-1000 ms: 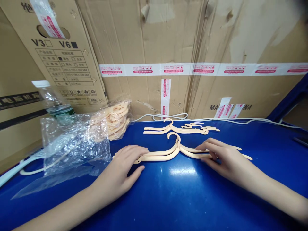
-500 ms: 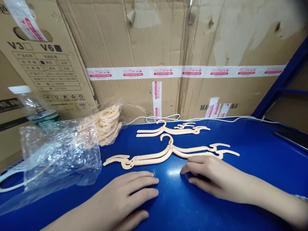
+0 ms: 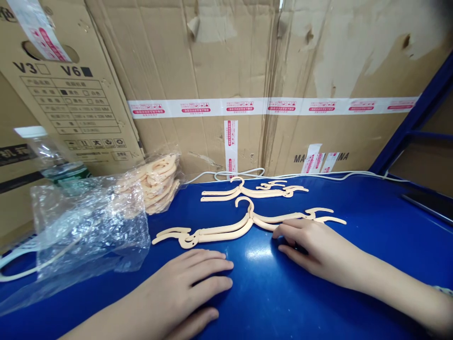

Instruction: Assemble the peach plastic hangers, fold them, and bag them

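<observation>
A beige folding clothes hanger (image 3: 226, 231) lies flat on the blue table (image 3: 255, 302), its hook toward the back and its jointed arms spread to both sides. My right hand (image 3: 314, 243) is at the hanger's right arm, fingers bent over its near edge and covering part of it. The thumb stays apart from the fingers, and no grip around the hanger shows. My left hand (image 3: 191, 283) rests flat on the table in front of the hanger's left arm, fingers outstretched, holding nothing. Behind lies a second beige hanger (image 3: 262, 192) with a small loose piece (image 3: 272, 185) beside it.
At left are a crumpled clear plastic bag (image 3: 95, 236), a bagged stack of beige hanger parts (image 3: 159, 184) and a bottle with a white cap (image 3: 53, 156). Cardboard (image 3: 198, 56) stands along the back, with a white cable (image 3: 339, 175) at its foot. A dark flat object (image 3: 428, 205) lies far right.
My right hand has shifted slightly back, away from me, onto the near hanger's right arm. That hanger's right end has moved a little left and back. My left hand stays put.
</observation>
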### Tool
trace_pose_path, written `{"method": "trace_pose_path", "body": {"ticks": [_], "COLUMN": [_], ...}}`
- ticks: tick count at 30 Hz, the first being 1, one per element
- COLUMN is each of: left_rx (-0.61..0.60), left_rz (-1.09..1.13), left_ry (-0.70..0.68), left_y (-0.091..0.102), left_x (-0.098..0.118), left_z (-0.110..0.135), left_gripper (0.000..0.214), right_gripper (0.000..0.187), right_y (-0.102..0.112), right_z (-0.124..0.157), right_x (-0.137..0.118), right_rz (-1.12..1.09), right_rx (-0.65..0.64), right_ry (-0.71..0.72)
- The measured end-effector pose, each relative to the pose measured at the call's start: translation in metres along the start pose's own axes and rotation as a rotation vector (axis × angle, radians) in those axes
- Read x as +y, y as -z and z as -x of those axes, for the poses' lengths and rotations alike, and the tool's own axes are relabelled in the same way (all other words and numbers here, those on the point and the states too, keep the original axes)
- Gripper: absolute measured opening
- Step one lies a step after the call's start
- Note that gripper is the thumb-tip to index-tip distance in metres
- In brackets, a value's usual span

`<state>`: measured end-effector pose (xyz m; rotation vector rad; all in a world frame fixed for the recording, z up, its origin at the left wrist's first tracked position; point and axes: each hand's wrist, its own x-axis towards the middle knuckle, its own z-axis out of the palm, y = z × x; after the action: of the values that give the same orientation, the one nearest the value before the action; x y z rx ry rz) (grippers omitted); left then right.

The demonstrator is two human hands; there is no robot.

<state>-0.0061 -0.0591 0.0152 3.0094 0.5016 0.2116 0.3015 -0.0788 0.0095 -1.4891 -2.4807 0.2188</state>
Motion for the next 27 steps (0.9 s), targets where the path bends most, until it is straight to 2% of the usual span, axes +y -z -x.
{"method": "trace_pose_path", "body": {"ticks": [6, 14, 27], "left_rx": [-0.032, -0.086, -0.086], "left_rz": [0.040, 0.056, 0.019], "left_ry": [0.052, 0.112, 0.055], "left_y": [-0.001, -0.002, -0.004], "left_x": [-0.001, -0.002, -0.005], "left_z": [0.000, 0.001, 0.002], "left_gripper": [0.039, 0.041, 0.043], "right_gripper": [0.018, 0.018, 0.018], "right_y": [0.004, 0.004, 0.004], "right_z": [0.005, 0.006, 0.006], "right_x": [-0.006, -0.009, -0.014], "right_rz": [-0.015, -0.059, -0.040], "right_rx": [-0.111, -0.129, -0.150], "right_ry": [0.092, 0.084, 0.152]}}
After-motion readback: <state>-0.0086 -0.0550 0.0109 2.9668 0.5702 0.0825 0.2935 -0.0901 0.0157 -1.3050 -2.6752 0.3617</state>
